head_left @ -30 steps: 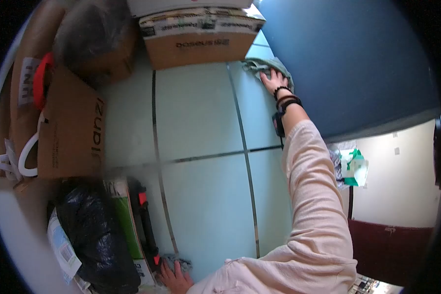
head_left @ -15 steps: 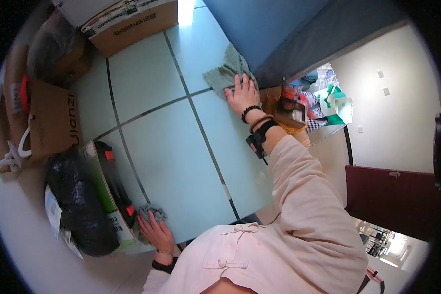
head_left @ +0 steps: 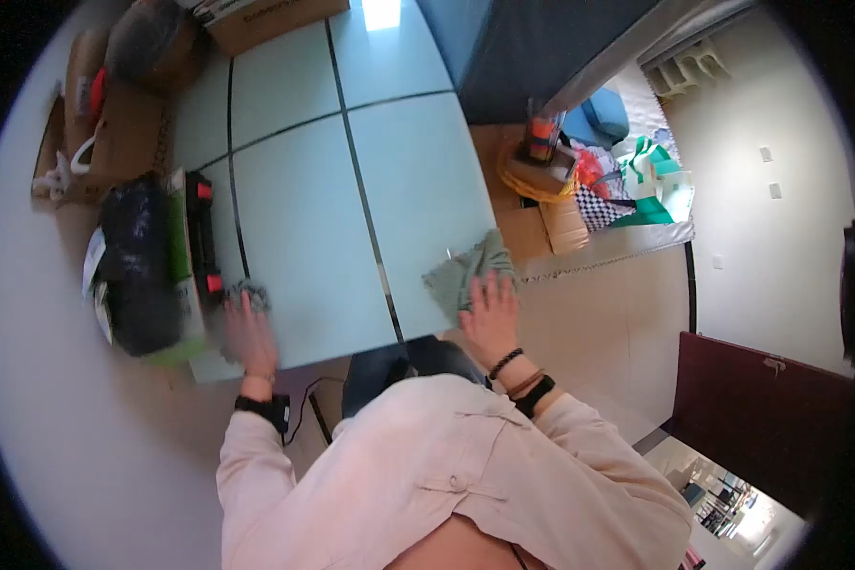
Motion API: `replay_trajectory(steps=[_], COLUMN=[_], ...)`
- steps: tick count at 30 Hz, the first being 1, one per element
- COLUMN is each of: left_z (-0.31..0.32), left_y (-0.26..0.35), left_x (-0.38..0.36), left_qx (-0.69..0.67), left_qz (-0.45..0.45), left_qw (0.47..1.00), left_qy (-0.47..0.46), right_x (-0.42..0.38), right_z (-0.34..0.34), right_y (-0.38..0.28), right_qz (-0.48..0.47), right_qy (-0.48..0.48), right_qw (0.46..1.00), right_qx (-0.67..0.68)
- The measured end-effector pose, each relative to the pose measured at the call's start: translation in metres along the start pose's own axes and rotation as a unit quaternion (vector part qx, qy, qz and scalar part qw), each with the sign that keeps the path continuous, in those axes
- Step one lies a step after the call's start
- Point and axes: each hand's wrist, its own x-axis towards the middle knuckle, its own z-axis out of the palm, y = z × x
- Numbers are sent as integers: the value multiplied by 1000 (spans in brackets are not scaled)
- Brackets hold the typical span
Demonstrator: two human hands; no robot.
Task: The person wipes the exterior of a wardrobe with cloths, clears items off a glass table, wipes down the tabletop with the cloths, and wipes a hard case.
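Observation:
A grey-green cloth (head_left: 470, 271) lies partly folded at the right front edge of the pale tabletop (head_left: 304, 218). My right hand (head_left: 491, 318) rests on its near part, fingers stretched out flat. At the left front, a crumpled grey rag (head_left: 248, 295) is on the tabletop beside a black case with red latches (head_left: 202, 233). Slightly blurred, my left hand (head_left: 250, 340) touches that rag with extended fingers. Neither hand is wrapped around its cloth.
A black plastic bag (head_left: 141, 266) and cardboard boxes (head_left: 128, 142) line the left side. A dark blue-grey panel (head_left: 532, 57) stands at the back right. Past the right edge, a lower surface carries a cardboard piece (head_left: 518, 228), a checkered bag (head_left: 600, 207) and a green-and-white bag (head_left: 657, 185).
My right hand has drawn the grey-green cloth from beside the panel toward me, to the front right edge. My left hand stays at the grey rag. The camera view has shifted.

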Motion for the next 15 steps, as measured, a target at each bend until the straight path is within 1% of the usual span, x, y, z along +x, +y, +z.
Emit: replay_trajectory(steps=[1, 2, 3, 4, 5, 6, 7, 8, 9, 11, 12, 14, 15], left_z=[2, 12, 19, 14, 8, 5, 2, -1, -3, -5, -9, -9, -8], left_y=[2, 8, 22, 46, 70, 81, 87, 86, 77, 52, 38, 24, 17], left_x=[-2, -9, -18, -25, -32, -37, -44, -48, -49, -51, -47, -34, -26], left_qx=[23, 8, -7, 0, 6, 15, -33, -81, -74, -5, 0, -2, -10], left_qz=[-30, 8, 46, 71, 94, 81, 102, 122, 112, 79, 20, -9, -24], left_qw=[999, 1000, 999, 997, 995, 996, 994, 989, 991, 996, 999, 999, 999], left_qy=[-35, -14, 8, -6, -21, -21, -21, -20, -18, -29, -36, -31, -35], right_x=[-3, -2, -1, -1, 3, 7, 9, 12, 16, 24, 27, 47, 58], right_z=[-4, -8, 4, 16, 10, 8, 11, 1, -11, -13, -7, -16, -3], right_y=[-16, -37, -55, -73, -88, -99, -101, -96, -84, -47, -20, 21, 36], right_qz=[-45, -90, -160, -244, -307, -330, -344, -308, -266, -187, -158, -42, -27], right_qy=[-36, -73, -72, -21, -5, -60, -49, -162, -271, -253, -176, -139, -63], right_qw=[997, 989, 972, 957, 937, 920, 919, 906, 879, 926, 943, 966, 983], right_qx=[47, 94, 154, 157, 166, 202, 189, 243, 288, 211, 234, 213, 172])
